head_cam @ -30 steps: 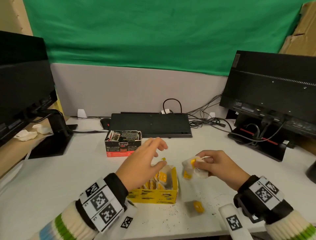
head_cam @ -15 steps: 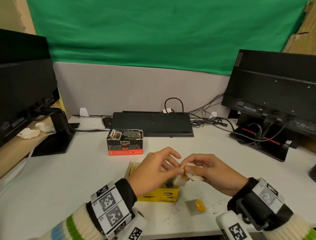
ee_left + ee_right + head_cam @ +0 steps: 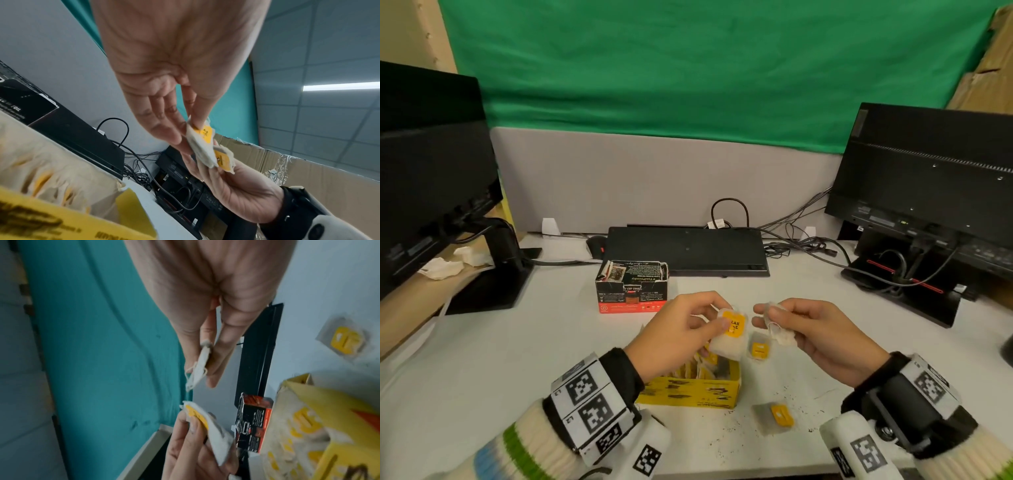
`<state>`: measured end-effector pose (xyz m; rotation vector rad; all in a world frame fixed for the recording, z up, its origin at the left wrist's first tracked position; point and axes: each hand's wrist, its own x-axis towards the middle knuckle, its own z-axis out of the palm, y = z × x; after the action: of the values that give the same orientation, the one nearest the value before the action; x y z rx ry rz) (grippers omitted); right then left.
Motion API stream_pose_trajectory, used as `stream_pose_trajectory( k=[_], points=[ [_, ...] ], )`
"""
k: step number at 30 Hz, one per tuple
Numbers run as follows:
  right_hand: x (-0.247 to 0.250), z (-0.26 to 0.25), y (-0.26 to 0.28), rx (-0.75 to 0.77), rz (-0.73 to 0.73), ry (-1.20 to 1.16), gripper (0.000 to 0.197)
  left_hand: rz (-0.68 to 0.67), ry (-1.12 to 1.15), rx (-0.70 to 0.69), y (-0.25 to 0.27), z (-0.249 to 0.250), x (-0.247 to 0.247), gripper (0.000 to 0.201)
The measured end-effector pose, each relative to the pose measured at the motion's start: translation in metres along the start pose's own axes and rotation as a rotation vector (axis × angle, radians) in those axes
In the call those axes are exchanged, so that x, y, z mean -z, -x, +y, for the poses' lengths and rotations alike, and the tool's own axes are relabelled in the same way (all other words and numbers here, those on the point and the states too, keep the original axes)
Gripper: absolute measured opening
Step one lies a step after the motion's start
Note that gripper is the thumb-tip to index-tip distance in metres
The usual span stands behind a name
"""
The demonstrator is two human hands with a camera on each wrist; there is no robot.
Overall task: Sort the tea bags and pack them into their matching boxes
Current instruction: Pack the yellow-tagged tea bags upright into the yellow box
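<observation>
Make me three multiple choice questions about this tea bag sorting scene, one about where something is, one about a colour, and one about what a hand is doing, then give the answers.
1. Where does the loose tea bag lie?
A. On the table right of the yellow box
B. Inside the red and black box
C. On the keyboard

2. What colour is the tag on the tea bag in the left hand?
A. Green
B. Yellow
C. Blue

3. What is the right hand doing?
A. Resting flat on the table
B. Gripping the monitor
C. Pinching a tea bag

Answers: 1 A, it rests on the white table beside the yellow box. 2 B, the tag under the left hand's thumb is yellow. 3 C, its fingers pinch a pale bag.
</observation>
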<state>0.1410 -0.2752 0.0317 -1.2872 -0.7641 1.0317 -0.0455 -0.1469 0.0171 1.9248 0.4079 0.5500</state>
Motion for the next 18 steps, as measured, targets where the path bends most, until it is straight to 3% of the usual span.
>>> stream_pose_trajectory(
  k=[4, 7, 11, 13, 16, 18],
  points=[
    [-0.003, 0.002, -0.003, -0.079, 0.055, -0.174, 0.036, -0.004, -0.045, -0.091, 0.003, 0.008, -0.001, 0.005],
    [-0.006, 0.000, -0.003, -0.201, 0.099, -0.392, 0.037, 0.034, -0.137, -0.221, 0.005, 0.013, -0.005, 0.004],
    [-0.013, 0.004, 0.000, -0.245, 0.056, -0.575, 0.067, 0.068, -0.280, -0.379, 0.008, 0.017, -0.011, 0.007],
    [-0.016, 0.007, 0.001, -0.237, 0.050, -0.561, 0.058, 0.083, -0.348, -0.408, 0.009, 0.018, -0.012, 0.008],
    [-0.023, 0.010, 0.003, -0.209, 0.019, -0.473, 0.015, 0.097, -0.386, -0.452, 0.008, 0.017, -0.013, 0.011],
    [-0.027, 0.014, 0.004, -0.194, -0.010, -0.440, 0.016, 0.102, -0.387, -0.471, 0.007, 0.015, -0.015, 0.011]
  ],
)
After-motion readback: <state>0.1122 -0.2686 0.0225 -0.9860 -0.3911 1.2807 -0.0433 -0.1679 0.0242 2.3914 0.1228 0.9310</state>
